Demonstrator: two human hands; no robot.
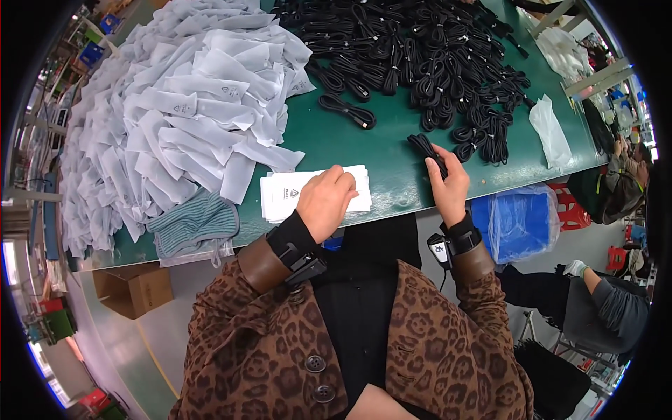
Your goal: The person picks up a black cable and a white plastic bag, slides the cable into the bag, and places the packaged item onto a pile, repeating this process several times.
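Note:
My right hand is closed around a coiled black cable, held just above the table near its front edge. My left hand lies over a stack of flat white bags with printed marks. Its fingers are curled and pressed together; whether they pinch the top bag is hidden. Beyond the hands, a single coiled black cable lies apart from the big pile of coiled black cables. A large heap of whitish filled bags covers the left of the table.
The green table ends just before my body. A teal striped cloth lies at its front left. An unfilled white bag lies at right. Below stand a blue bin with a clear liner and a cardboard box. Other people sit at right.

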